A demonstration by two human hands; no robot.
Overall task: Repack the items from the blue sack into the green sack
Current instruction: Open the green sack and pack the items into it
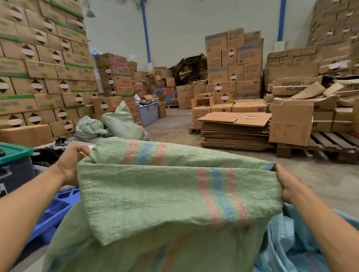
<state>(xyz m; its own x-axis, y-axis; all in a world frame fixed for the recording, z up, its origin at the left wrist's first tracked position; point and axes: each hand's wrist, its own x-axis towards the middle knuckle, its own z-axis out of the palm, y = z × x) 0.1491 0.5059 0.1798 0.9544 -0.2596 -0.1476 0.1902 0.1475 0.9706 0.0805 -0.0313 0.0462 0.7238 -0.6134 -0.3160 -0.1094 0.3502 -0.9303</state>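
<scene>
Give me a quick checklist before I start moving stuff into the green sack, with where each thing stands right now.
1. Left hand grips the green sack at its edge: ok.
2. Right hand grips the opposite edge: ok.
3. Green sack mouth open for loading: not ok; the top lies folded over, flat.
4. Blue sack within reach, beside the green one at lower right: ok.
5. Items in the blue sack visible and reachable: cannot tell; only its wrinkled fabric shows.
6. A hand free to pick items: not ok; both hold the green sack.
</scene>
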